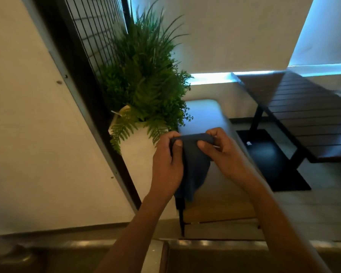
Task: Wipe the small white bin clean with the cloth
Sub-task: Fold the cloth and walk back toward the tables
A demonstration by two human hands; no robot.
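Both hands hold a dark blue cloth (195,166) in front of me, at the middle of the view. My left hand (165,160) pinches its upper left edge between thumb and fingers. My right hand (220,148) pinches the upper right edge, and the rest of the cloth hangs down between the hands. Behind the hands stands a white object with rounded corners (203,115), which looks like the small bin; the hands and cloth cover its near part. The cloth hangs in front of it, and I cannot tell whether they touch.
A white planter (138,154) with a bushy green fern (146,75) stands just left of the hands, against a black wire grid (95,26). A dark slatted table (307,115) on a black base plate (272,160) is at the right. A metal rail (205,243) crosses the bottom.
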